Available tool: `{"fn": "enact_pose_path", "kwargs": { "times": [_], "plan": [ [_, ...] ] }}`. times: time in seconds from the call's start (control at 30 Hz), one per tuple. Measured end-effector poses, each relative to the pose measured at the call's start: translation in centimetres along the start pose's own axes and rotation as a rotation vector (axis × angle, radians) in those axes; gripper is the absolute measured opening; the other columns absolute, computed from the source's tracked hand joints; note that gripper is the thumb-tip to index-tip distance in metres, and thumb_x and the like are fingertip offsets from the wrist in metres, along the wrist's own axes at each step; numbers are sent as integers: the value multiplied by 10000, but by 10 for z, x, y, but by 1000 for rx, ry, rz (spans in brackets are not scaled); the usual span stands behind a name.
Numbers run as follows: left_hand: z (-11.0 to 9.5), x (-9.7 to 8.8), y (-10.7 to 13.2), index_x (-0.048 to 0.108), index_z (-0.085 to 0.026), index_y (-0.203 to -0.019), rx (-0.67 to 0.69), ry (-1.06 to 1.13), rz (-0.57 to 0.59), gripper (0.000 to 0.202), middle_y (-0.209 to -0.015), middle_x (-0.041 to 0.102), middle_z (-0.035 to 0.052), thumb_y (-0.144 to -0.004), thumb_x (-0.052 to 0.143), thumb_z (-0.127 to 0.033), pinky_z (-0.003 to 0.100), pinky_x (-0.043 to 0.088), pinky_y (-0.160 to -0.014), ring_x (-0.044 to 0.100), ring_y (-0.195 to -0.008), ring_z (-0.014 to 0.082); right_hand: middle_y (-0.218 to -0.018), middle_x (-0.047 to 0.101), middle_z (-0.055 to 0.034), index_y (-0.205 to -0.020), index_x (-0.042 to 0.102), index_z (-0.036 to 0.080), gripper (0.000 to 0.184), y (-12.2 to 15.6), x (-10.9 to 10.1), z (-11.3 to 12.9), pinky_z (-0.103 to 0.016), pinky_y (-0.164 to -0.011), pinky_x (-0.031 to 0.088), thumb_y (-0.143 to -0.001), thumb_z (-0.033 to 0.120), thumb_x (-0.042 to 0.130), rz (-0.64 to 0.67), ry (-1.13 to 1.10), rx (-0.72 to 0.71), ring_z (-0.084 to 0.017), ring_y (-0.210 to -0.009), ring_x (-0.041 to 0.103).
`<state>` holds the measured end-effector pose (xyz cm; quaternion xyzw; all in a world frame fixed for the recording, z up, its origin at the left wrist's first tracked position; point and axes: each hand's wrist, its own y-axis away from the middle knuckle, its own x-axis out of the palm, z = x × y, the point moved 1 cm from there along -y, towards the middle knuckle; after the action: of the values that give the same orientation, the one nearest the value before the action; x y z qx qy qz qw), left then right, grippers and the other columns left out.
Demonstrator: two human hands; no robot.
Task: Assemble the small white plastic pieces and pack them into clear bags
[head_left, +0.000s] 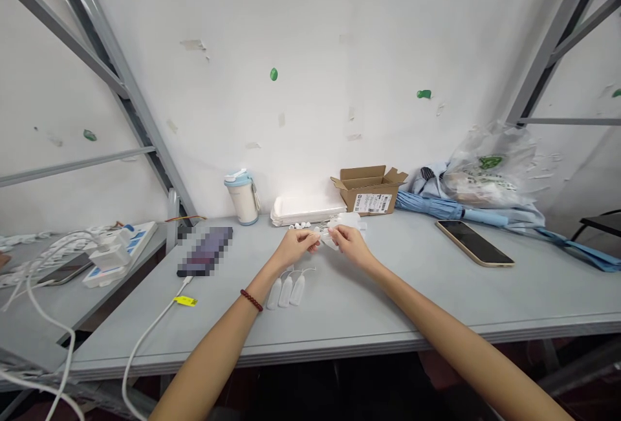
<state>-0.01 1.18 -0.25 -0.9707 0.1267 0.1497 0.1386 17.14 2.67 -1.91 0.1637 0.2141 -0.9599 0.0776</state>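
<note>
Both my hands meet over the middle of the grey table. My left hand is closed in a pinch on a small white part. My right hand is closed on a small clear plastic bag that touches that part. A red bead bracelet sits on my left wrist. Three small white pieces with thin leads lie side by side on the table just below my left hand. Behind my hands sit a white tray and several tiny white parts.
A blurred phone on a white cable lies left, a second phone right. A white-and-blue cup, open cardboard box, blue umbrella and plastic bag line the back wall. A power strip sits on the left table.
</note>
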Motion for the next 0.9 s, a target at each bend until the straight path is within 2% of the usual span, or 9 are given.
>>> {"fn": "enact_pose_path", "kwargs": {
  "times": [0.1,0.2,0.33,0.4,0.63,0.9],
  "plan": [
    [2,1,-3,631,-123,-620,-118,95,-13,452,-569,597,47,-704,611,-567,276,447,-546,544,-513,135,-536,451,23,-587,464,198,380,2,1,4,-261,-531,312,-828,492,436,-18,10,-18,-111,-506,382],
    [1,1,-2,627,-112,-621,-194,129,-17,477,-517,556,21,-686,626,-584,255,426,-492,514,-454,112,-586,507,12,-694,542,187,321,4,3,7,-255,-543,338,-839,456,443,-29,8,-50,-118,-536,417],
    [-2,0,1,612,-118,-606,-232,177,-57,443,-526,548,8,-720,610,-545,225,408,-486,495,-461,87,-750,600,-29,-917,614,163,272,5,4,7,-252,-591,379,-832,393,496,-47,99,-212,-135,-641,477],
    [-2,0,2,601,-122,-591,-252,191,-69,435,-516,540,5,-731,601,-534,216,397,-483,483,-458,80,-769,613,-43,-968,624,147,291,6,5,6,-255,-604,385,-841,373,491,-36,153,-267,-138,-647,484],
    [0,-1,1,588,-117,-544,-285,211,-72,438,-478,517,-3,-717,622,-518,213,378,-459,450,-416,66,-635,568,-5,-879,645,146,299,9,4,10,-242,-583,350,-878,375,454,36,194,-240,-118,-564,442],
    [0,-4,2,635,-96,-595,-277,253,-17,423,-524,585,28,-675,673,-509,239,428,-515,512,-460,87,-568,452,33,-761,623,148,334,11,2,15,-230,-552,301,-863,421,459,71,107,-153,-96,-541,353]
  ]
}}
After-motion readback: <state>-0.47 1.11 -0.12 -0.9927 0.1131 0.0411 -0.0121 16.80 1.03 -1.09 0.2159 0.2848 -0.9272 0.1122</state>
